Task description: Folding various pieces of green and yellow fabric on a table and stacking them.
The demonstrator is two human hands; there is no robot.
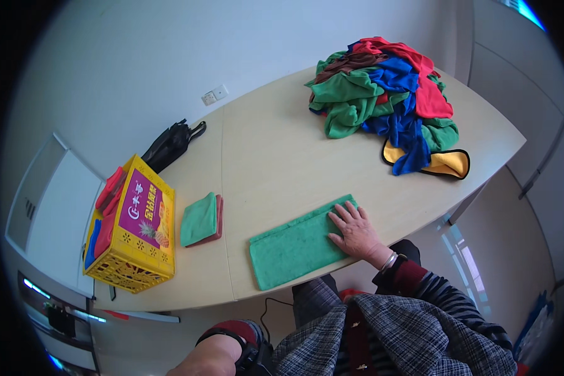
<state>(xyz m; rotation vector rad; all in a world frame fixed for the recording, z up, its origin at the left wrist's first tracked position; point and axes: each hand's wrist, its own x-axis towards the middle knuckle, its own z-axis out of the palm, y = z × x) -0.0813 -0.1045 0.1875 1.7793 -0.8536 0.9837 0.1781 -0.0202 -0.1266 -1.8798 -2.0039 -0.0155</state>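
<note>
A green cloth (297, 247), folded into a long strip, lies near the table's front edge. My right hand (357, 233) rests flat on its right end, fingers stretched out. Down at the lower edge is my left hand (205, 358), partly cut off and away from the table; its fingers do not show. Left of the strip, a small stack has a folded green cloth (198, 219) on top of a brownish-red cloth (219, 225). At the back right rises a loose heap of cloths (351, 94) in green, red, blue and brown, with a black-edged yellow cloth (451, 164) at its front.
A yellow plastic crate (138, 276) with red and blue cloths in it stands at the table's left end. Behind it lies a black bag-like item (172, 145) with a strap. A wall socket (215, 94) sits above the table's back edge.
</note>
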